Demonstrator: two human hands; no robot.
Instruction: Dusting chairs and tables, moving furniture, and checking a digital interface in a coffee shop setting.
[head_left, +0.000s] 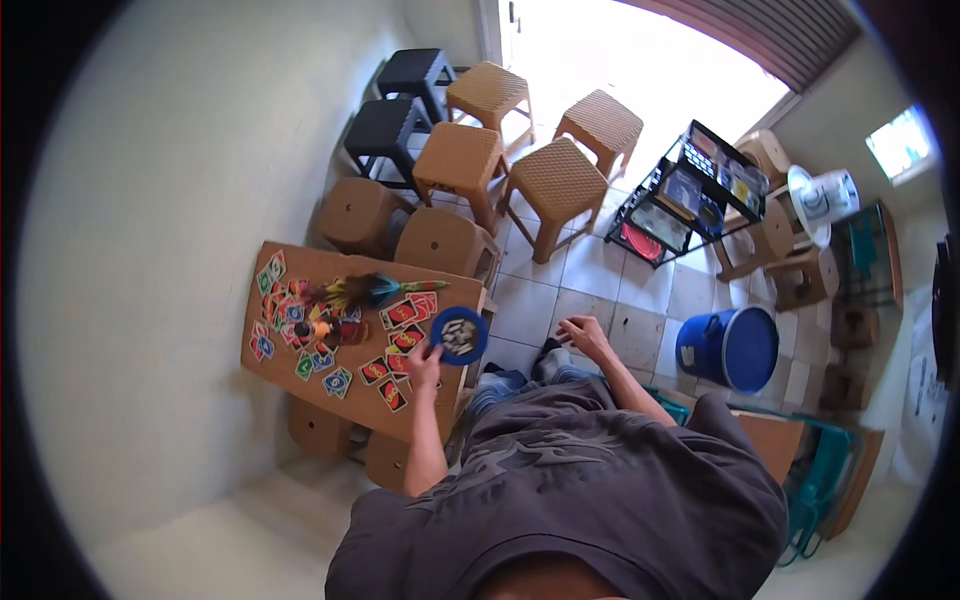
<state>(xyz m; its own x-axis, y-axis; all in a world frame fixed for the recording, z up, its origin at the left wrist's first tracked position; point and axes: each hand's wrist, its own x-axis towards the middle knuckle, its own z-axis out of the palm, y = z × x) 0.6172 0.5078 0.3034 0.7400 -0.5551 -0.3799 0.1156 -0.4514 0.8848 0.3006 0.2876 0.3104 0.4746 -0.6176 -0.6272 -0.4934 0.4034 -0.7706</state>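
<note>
My left hand (425, 367) grips the rim of a round blue dish (480, 339) above the right end of a brown wooden table (360, 397). Small pale pieces lie in the dish, too small to identify. Uno cards (390, 394) are scattered over the tabletop, some face up and some face down. Among them is a dark-capped bottle (352, 332) with reddish-brown contents, seemingly lying down. A feather duster (367, 290) rests along the far edge. My right hand (585, 335) hangs over the tiled floor with nothing in it, fingers loosely bent and apart.
Brown plastic stools (559, 180) and black ones (382, 127) stand beyond the table. A black tiered rack (694, 191) holds assorted items. To the right are a blue drum (727, 349) with a lid and a teal chair (821, 465). Bright light enters through a doorway (645, 60).
</note>
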